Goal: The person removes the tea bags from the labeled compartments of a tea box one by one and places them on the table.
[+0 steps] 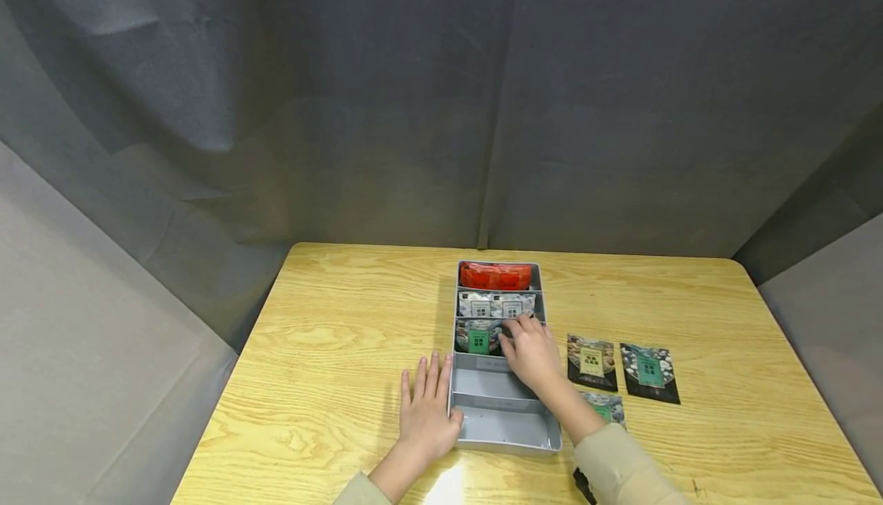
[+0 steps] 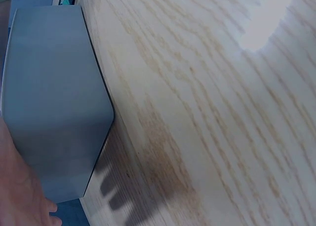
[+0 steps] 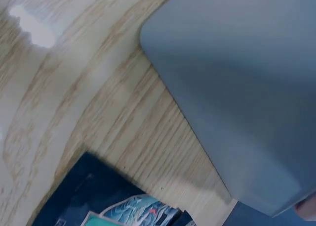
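A long grey compartment box (image 1: 507, 444) stands on the wooden table. My left hand (image 1: 429, 417) rests with straight, spread fingers along the box's left side, its thumb at the rim. My right hand (image 1: 534, 355) reaches into the right half of the middle compartment. Its fingertips are partly hidden, and whether they pinch anything cannot be told. Beside them in that compartment is a dark packet with a green label (image 1: 478, 339). Pale packets (image 1: 476, 306) fill the compartment behind, and red packets (image 1: 495, 276) the rearmost one. The front two compartments hold nothing visible.
Right of the box lie a yellow-labelled packet (image 1: 591, 363), a teal-labelled packet (image 1: 650, 372) and a green-labelled packet (image 1: 605, 407), partly covered by my right forearm. A small black object (image 1: 583, 485) shows near the right sleeve. Grey curtains (image 1: 386, 145) surround the table (image 1: 331, 336).
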`<state>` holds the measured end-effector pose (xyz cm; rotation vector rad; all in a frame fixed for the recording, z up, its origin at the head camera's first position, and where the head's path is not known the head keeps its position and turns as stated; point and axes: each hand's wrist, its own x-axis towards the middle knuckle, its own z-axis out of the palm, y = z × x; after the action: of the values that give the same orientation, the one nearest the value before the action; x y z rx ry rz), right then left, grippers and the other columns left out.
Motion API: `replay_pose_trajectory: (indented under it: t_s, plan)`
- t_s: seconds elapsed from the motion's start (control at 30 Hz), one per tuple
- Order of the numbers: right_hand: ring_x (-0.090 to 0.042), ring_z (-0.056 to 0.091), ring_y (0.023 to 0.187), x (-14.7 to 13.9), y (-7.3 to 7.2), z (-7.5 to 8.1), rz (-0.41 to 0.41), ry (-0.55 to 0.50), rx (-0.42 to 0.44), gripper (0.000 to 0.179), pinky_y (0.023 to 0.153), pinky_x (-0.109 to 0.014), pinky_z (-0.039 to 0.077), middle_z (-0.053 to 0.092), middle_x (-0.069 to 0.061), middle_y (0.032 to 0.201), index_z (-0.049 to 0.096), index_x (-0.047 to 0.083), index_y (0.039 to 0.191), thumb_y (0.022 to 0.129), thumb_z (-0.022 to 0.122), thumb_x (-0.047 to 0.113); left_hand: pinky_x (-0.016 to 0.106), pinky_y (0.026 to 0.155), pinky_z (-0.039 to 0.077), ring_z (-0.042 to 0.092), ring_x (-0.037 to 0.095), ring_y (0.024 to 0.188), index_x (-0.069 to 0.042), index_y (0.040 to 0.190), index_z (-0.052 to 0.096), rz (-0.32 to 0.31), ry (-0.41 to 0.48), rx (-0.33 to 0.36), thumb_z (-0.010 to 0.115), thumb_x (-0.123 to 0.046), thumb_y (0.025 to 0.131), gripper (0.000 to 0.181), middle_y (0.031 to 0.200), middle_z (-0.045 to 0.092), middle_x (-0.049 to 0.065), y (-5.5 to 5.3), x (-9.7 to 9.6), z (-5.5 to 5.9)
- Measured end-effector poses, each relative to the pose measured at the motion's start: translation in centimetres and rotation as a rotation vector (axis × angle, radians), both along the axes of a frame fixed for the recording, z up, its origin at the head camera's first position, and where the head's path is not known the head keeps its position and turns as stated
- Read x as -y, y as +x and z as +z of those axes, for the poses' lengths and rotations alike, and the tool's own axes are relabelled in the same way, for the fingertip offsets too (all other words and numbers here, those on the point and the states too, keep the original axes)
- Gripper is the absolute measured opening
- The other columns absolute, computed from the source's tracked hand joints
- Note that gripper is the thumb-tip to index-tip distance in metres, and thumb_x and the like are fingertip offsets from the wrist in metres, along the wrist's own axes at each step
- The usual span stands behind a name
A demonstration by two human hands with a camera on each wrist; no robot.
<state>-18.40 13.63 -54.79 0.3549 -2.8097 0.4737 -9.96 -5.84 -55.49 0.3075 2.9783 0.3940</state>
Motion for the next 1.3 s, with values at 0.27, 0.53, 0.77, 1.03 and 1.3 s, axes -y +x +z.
replay_pose_trajectory:
  t_s: [0.27, 0.53, 0.77, 1.03, 1.3]
  plan:
    - [-0.027, 0.057, 0.087, 0.3, -0.1, -0.1, -0.016, -0.075, 0.0, 0.021, 0.073, -0.043, 0.044, 0.06, -0.008, 0.092, 0.065, 0.006, 0.096, 0.083, 0.065, 0.022, 0.054, 0.108, -0.003, 0.002, 0.03, 0.139, -0.014, 0.148, 0.006, -0.001, -0.006, -0.001, 0.043, -0.03, 0.083, 0.077, 0.153, 0.007, 0.011, 0.0, 0.0, 0.1]
    - [-0.023, 0.054, 0.076, 0.1, -0.4, -0.6, 0.051, -0.107, -0.112, 0.02, 0.062, -0.038, 0.04, 0.056, -0.003, 0.079, 0.055, 0.01, 0.081, 0.075, 0.072, 0.02, 0.054, 0.108, -0.003, 0.002, 0.031, 0.139, -0.015, 0.148, 0.002, -0.005, -0.003, 0.01, 0.044, -0.031, 0.084, 0.078, 0.153, 0.004, 0.01, -0.1, 0.0, -0.1]
    - [-0.016, 0.045, 0.067, 0.0, -0.7, -0.2, 0.083, -0.102, -0.009, 0.023, 0.058, -0.033, 0.036, 0.049, 0.001, 0.074, 0.05, 0.013, 0.077, 0.079, 0.07, 0.024, 0.055, 0.108, -0.001, 0.002, 0.031, 0.139, -0.014, 0.148, 0.002, -0.007, -0.009, 0.005, 0.043, -0.03, 0.084, 0.078, 0.153, 0.005, 0.011, -0.1, 0.0, 0.0]
    - [-0.011, 0.034, 0.055, -0.2, -1.0, 0.0, 0.14, -0.156, 0.078, 0.029, 0.051, -0.026, 0.029, 0.042, 0.003, 0.067, 0.045, 0.014, 0.072, 0.081, 0.067, 0.031, 0.055, 0.108, 0.001, 0.003, 0.032, 0.139, -0.013, 0.148, 0.004, -0.011, -0.013, 0.001, 0.043, -0.031, 0.084, 0.077, 0.153, 0.007, 0.012, -0.1, 0.0, 0.0]
    - [-0.02, 0.058, 0.074, -0.4, -1.3, 0.6, 0.275, 0.121, 0.046, 0.033, 0.077, -0.049, 0.046, 0.06, -0.001, 0.081, 0.064, 0.015, 0.083, 0.083, 0.058, 0.047, 0.056, 0.108, 0.001, 0.005, 0.033, 0.139, -0.012, 0.148, 0.005, -0.014, -0.009, -0.004, 0.044, -0.031, 0.085, 0.077, 0.153, 0.008, 0.013, -0.2, 0.0, -0.2]
